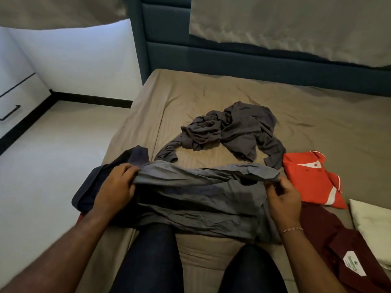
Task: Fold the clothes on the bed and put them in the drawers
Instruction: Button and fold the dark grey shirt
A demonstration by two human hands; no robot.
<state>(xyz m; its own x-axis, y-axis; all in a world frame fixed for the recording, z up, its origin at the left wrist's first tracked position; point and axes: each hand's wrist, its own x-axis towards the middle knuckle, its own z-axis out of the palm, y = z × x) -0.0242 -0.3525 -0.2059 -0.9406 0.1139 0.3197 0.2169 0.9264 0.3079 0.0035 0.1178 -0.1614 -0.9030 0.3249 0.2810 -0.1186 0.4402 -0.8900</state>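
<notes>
Grey fabric of a shirt [196, 193] is spread across the near part of the bed [211, 92], directly in front of the person's knees [152, 240]. Its far edge is folded back toward the person and is held at both ends. The left hand [117, 187] is curled over the left end of that fold, with the fingers closed on the cloth. The right hand [282, 197] pinches the right end of the fold between thumb and fingertips; a thin bracelet [292, 230] is worn on that wrist.

A dark navy garment [118, 166] lies partly under the grey shirt at its left side, reaching the bed's left edge. A crumpled dark grey long-sleeved top [232, 130] lies beyond the grey shirt, toward the headboard [232, 58], apart from the held fold; one sleeve trails toward the navy garment. A folded red shirt [311, 178] with white trim is placed just right of the grey shirt. A folded maroon shirt [338, 246] with a white label lies nearer than the red shirt, touching its near edge. A pale pillow [374, 220] rests to the right of the maroon shirt.

White drawers [12, 98] with a black handle stand left of the bed, across a stretch of pale floor [53, 166]. No garment can be seen in or on them.
</notes>
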